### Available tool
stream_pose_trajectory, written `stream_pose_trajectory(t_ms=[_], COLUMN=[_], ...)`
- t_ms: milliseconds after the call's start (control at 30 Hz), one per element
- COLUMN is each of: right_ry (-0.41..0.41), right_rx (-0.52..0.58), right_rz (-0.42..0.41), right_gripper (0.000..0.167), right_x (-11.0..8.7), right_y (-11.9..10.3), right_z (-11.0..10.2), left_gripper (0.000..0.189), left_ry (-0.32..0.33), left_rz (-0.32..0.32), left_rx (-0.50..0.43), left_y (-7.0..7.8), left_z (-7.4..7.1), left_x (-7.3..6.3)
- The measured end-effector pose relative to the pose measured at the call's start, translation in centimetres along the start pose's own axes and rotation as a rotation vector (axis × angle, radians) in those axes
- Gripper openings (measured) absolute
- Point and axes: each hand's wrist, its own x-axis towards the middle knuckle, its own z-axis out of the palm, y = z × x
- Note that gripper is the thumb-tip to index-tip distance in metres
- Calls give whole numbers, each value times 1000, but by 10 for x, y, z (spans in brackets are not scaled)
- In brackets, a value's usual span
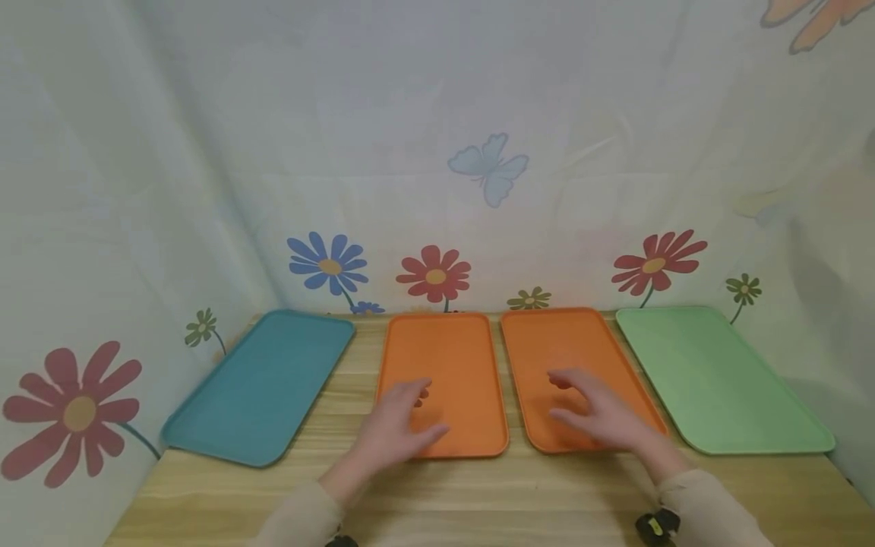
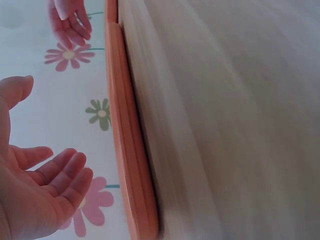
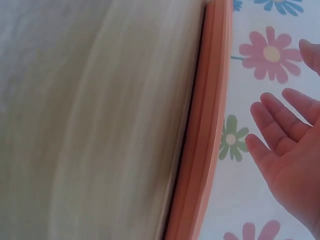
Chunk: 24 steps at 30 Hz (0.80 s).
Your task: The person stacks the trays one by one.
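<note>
My left hand (image 1: pixel 391 431) hovers over the near left part of an orange tray (image 1: pixel 454 349), thumb spread from the loosely bent fingers. Nothing is in it. Above the near part of a second orange tray (image 1: pixel 557 342) is my right hand (image 1: pixel 601 410), also holding nothing, its thumb and fingers apart. In the left wrist view the left palm (image 2: pixel 30 200) shows bare beside the tray's rim (image 2: pixel 127 135). The right wrist view has the right palm (image 3: pixel 300 165) bare too, apart from the orange rim (image 3: pixel 200 125). Both orange trays bear no objects.
A teal tray (image 1: pixel 263 384) lies at the left of the wooden table (image 1: pixel 478 497), and a light green tray (image 1: pixel 724 380) at the right. A white curtain (image 1: pixel 383 114) printed with flowers and butterflies hangs behind and along the sides.
</note>
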Motion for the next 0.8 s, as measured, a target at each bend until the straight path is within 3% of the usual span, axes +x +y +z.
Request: stream_pose_trajectory(t_ms=[367, 600, 800], right_ry=[71, 118, 167], right_rx=[9, 36, 42], right_rz=[24, 96, 105], right_gripper=[54, 52, 53], right_x=[-10, -21, -29], right_y=[11, 18, 25], right_z=[-13, -24, -35], left_gripper=[70, 73, 74], left_ry=[9, 35, 56], left_rz=[-13, -5, -12], left_rx=[-38, -119, -223], left_y=[25, 37, 46], left_z=[14, 22, 24], left_x=[14, 24, 30])
